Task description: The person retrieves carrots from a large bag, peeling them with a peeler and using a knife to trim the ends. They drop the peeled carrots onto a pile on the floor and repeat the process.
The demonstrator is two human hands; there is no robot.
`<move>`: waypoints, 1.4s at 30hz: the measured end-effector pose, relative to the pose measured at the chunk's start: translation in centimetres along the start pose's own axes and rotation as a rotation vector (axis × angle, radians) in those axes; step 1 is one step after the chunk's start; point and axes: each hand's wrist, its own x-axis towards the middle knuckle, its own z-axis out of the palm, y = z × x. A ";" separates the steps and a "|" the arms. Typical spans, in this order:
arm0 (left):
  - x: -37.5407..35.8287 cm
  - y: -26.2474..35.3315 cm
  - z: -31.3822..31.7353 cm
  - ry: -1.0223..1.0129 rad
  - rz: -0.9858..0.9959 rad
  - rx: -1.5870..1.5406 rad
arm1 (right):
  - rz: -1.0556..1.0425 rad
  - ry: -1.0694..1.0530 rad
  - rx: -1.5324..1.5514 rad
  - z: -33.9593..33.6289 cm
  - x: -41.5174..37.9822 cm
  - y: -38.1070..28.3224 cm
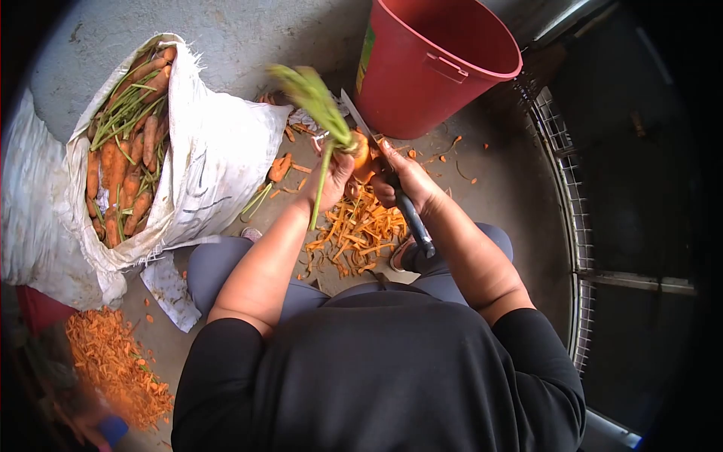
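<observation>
My left hand (337,178) is closed around an orange carrot (363,160) whose green stalks (320,105) stick out up and to the left, blurred at the tips. One stalk hangs down past my wrist. In my right hand (410,181) is a knife (414,218), gripped by its dark handle, with the blade pointing up and left right beside the carrot. Part of the carrot is hidden by my fingers. Below both hands, a heap of carrot peelings (358,230) lies on the floor between my feet.
A white sack (218,143) full of carrots (120,166) stands open at the left. A red bucket (422,68) is just beyond my hands. More shavings (113,361) are piled at lower left, near a blurred shape. Metal grating (572,203) runs along the right.
</observation>
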 end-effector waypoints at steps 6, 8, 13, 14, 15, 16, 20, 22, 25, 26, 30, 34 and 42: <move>-0.9 -2.8 0.2 0.137 -0.149 -0.085 | 0.097 -0.121 0.197 0.0 0.0 1.5; -1.1 -2.7 0.0 0.163 -0.254 -0.366 | 0.052 -0.187 0.231 0.1 -0.3 2.1; -1.0 0.0 0.0 0.246 -0.345 -0.738 | -0.135 -0.277 0.277 0.3 -1.3 2.2; -1.1 -0.1 -0.1 0.244 -0.341 -0.707 | -0.156 -0.302 0.233 -0.4 -1.1 1.9; -1.1 -0.1 -0.1 0.242 -0.336 -0.677 | -0.140 -0.189 0.218 -0.4 -1.2 1.5; -1.1 -0.2 -0.2 0.240 -0.330 -0.647 | -0.142 -0.100 0.167 0.0 -1.6 1.1; -1.3 0.1 -0.9 0.199 -0.395 -0.677 | -0.075 -0.001 -0.023 -2.2 -0.4 1.2; -1.2 0.8 -0.3 0.218 -0.402 -0.630 | -0.099 0.063 -0.213 -1.9 -0.3 1.2; -1.0 0.9 -0.1 0.170 -0.260 -0.118 | -0.130 0.138 -0.445 -1.1 -0.5 0.7; -1.0 1.0 -0.1 0.126 -0.166 0.131 | -0.152 0.132 -0.499 -1.0 -0.6 0.5; -1.3 -0.5 0.3 0.185 0.142 0.751 | -0.272 0.184 -0.670 -0.8 -0.7 -0.1; -1.3 -0.6 0.5 0.209 0.190 0.877 | -0.378 0.321 -0.906 -0.7 0.0 0.2; -1.6 -0.5 1.0 0.234 0.289 0.984 | -0.427 0.439 -1.244 -0.9 0.7 0.8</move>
